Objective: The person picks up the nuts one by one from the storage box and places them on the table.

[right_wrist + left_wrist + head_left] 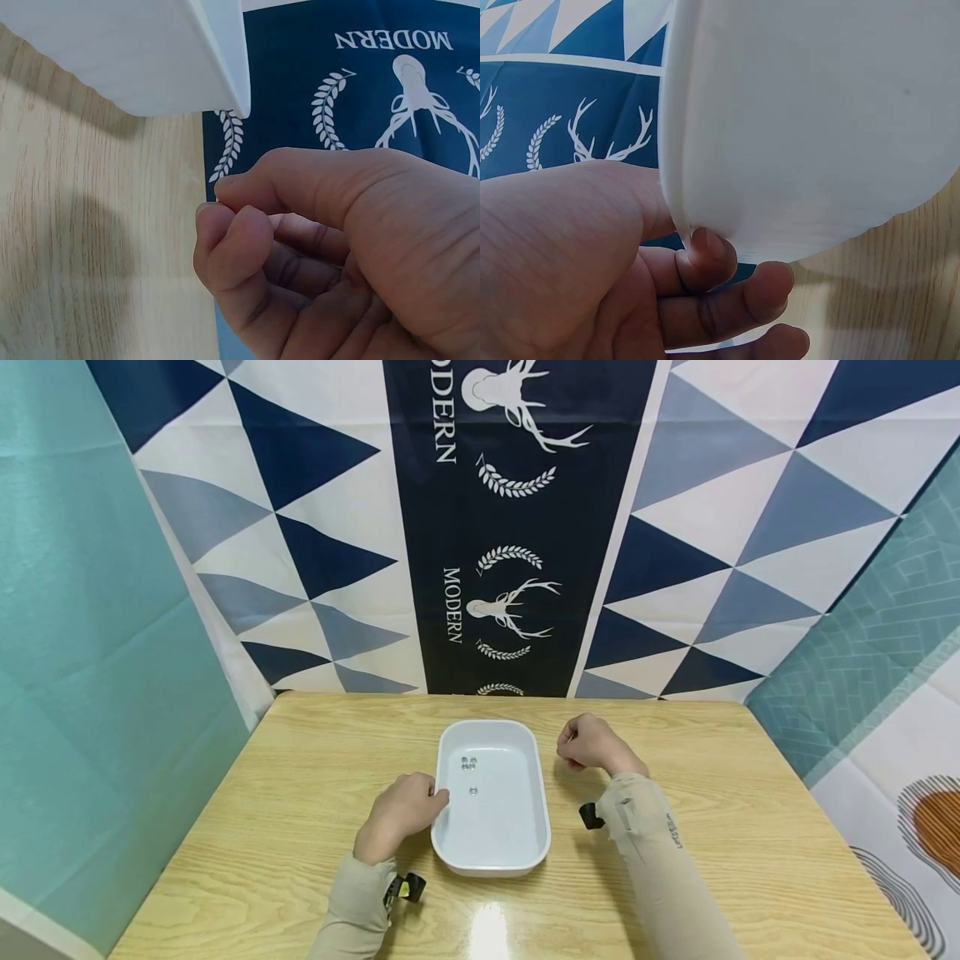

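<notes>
A white rectangular basin (492, 839) with rounded corners stands on the wooden table. My left hand (405, 810) grips its left rim, thumb over the edge; the left wrist view has the fingers (769, 289) curled beneath the rim of the basin (802, 112). Several small clear pieces (468, 763) lie grouped inside, towards the back left, and a single clear piece (473, 792) lies nearer the middle. To the right of the basin, my right hand (596, 745) hovers with its fingers curled. In the right wrist view its thumb (247, 187) meets the fingertips; no held thing shows between them.
The light wooden table (322, 752) extends around the basin on all sides. A patterned cloth (517, 527) with deer heads and triangles hangs behind its back edge. A teal curtain (97, 610) borders the left side, and more patterned cloth (885, 693) the right.
</notes>
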`<action>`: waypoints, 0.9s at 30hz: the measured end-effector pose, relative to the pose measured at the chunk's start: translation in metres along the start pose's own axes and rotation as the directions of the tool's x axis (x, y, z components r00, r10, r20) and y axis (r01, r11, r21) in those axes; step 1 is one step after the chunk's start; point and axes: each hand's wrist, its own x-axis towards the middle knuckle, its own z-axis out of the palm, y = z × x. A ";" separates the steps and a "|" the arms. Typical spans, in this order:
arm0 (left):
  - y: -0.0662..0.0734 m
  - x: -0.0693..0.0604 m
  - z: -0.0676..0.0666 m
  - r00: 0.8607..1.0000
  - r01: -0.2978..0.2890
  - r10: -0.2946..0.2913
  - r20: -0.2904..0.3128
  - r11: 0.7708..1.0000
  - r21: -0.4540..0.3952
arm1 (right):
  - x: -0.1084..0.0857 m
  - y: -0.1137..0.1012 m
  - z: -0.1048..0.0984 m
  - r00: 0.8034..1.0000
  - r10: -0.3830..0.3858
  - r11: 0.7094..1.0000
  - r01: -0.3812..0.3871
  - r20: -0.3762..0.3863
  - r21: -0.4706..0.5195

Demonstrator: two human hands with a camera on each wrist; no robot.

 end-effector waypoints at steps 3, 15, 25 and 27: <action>0.000 0.001 0.000 1.000 -0.002 0.002 -0.003 1.000 0.003 | -0.001 0.001 0.000 1.000 0.007 1.000 -0.007 -0.005 0.002; 0.000 0.001 0.000 1.000 0.005 -0.005 0.002 1.000 -0.002 | -0.003 0.013 -0.003 1.000 0.014 1.000 -0.014 -0.006 0.003; 0.000 0.001 0.000 1.000 0.005 -0.005 0.002 1.000 -0.002 | -0.004 0.019 -0.005 1.000 0.019 1.000 -0.019 -0.003 -0.005; -0.001 0.001 0.000 1.000 0.005 -0.005 0.002 1.000 -0.003 | -0.004 0.020 -0.006 1.000 0.017 1.000 -0.017 0.000 -0.007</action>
